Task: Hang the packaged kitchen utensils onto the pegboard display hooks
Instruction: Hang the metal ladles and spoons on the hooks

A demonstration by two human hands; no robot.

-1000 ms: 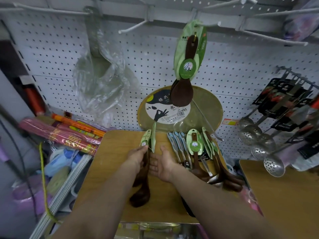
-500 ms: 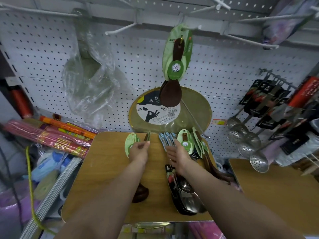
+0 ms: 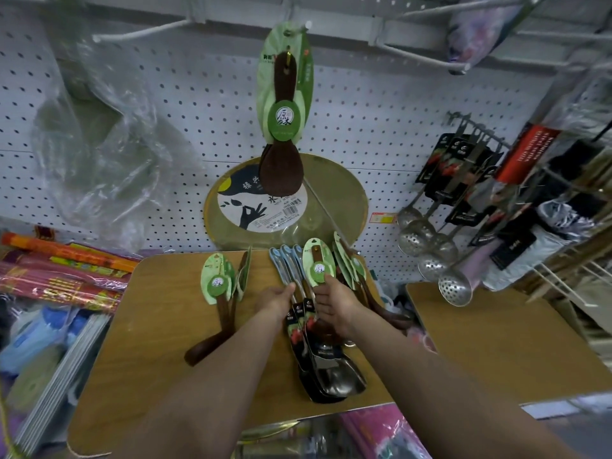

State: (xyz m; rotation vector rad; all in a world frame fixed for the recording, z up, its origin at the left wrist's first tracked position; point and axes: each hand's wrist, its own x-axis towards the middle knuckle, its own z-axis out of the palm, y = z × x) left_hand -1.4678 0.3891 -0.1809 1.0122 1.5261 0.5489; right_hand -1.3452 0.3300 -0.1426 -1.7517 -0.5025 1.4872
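Both hands [image 3: 334, 304] forward over carded spoons [image 3: 318, 268].

wooden surface [image 3: 159, 329] with packaged utensils lying on it
two dark wooden spoons [image 3: 218, 303] on green cards lie left of centre; blue-handled spoons [image 3: 287, 265] and steel scoops [image 3: 326, 369] with black cards lie in the middle; more green-carded wooden spoons [image 3: 351, 270] are piled near the right edge. a second wooden surface [image 3: 496, 339] stands just beside it.
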